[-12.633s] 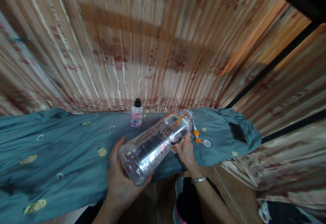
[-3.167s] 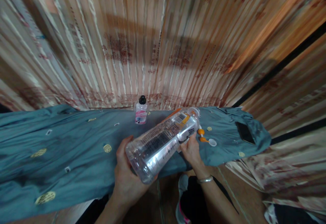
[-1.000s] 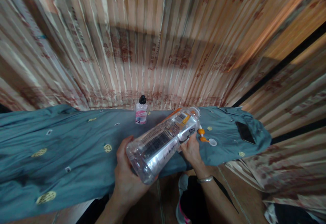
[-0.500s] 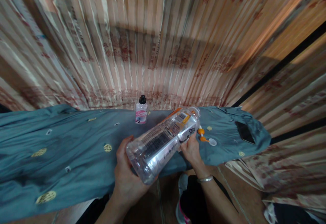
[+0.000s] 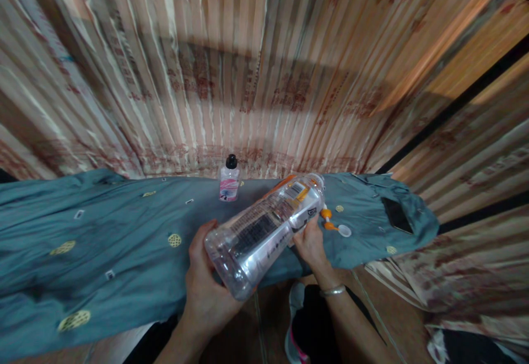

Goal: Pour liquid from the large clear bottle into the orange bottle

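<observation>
a large clear plastic bottle with a silver, black and orange label [image 5: 264, 231] is held between both hands, tilted, its base toward the near edge of the table spread with teal patterned cloth [image 5: 136, 231] and its neck pointing toward the far right corner. whether the neck touches the table cannot be told.

the left hand [image 5: 210, 284] wraps the base end, fingers spread wide around it. the right hand [image 5: 309, 242] grips nearer the neck, thumb against the near side; its other fingers are mostly hidden behind the bottle.

little has changed: over the last second the bottle and both hands have stayed as they were, and against the earliest picture the view has shifted slightly. this suggests a steady two-handed hold, nothing being released.

just beyond the right hand lies a small orange and white plastic piece with a round white end [image 5: 328, 219]. a partly hidden orange object [image 5: 276, 186] shows behind the bottle. a small clear bottle with pink label and black cap [image 5: 229, 182] stands upright by the far edge; a flat black rectangular phone [image 5: 397, 215] lies near the right end.
</observation>
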Available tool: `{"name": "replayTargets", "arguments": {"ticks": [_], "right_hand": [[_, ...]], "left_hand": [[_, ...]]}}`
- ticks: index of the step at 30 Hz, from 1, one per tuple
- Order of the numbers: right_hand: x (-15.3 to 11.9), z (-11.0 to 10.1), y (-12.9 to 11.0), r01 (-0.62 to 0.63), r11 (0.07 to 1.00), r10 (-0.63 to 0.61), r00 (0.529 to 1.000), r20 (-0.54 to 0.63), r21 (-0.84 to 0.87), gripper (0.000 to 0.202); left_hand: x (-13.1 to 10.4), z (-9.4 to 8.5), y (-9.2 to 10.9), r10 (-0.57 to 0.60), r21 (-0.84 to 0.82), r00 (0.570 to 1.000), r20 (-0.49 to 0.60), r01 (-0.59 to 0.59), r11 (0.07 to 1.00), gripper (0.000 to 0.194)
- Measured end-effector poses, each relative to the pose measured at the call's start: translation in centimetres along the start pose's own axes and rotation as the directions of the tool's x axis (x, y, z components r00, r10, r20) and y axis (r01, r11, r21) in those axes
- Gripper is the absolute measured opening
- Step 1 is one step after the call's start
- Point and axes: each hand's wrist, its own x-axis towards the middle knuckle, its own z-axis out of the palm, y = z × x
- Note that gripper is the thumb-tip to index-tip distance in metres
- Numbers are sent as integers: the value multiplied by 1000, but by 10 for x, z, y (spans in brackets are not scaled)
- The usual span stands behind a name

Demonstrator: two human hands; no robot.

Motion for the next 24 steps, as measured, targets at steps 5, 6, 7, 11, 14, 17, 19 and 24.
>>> {"name": "replayTargets", "arguments": {"ticks": [5,6,7,11,14,17,19,24], "right_hand": [[0,0,1,6,1000,-6,1000,3,-2,71],[0,0,0,0,1000,0,1000,3,-3,71],[0,0,0,-6,1000,6,1000,2,-2,72],[1,0,-1,-14,1000,14,1000,6,1,74],[0,0,-1,-22,1000,22,1000,2,-16,75],[0,-1,-1,-16,1000,16,1000,7,-16,78],[0,-2,-2,-7,1000,7,1000,10,-10,79],[1,-6,-10,12,1000,-12,1000,17,-4,77]], "left_hand": [[0,2,2,-23,-9,1000,-20,22,1000,99],[0,2,2,-20,-6,1000,-11,20,1000,99],[-1,2,2,-21,-5,1000,-6,21,1000,100],[0,1,2,-26,-8,1000,-15,26,1000,98],[3,-2,2,28,25,999,27,-29,999,102],[6,-5,0,66,58,996,61,-70,996,107],[7,-6,-2,77,62,995,66,-81,995,107],[4,-8,-6,65,64,994,82,-70,996,110]]}}
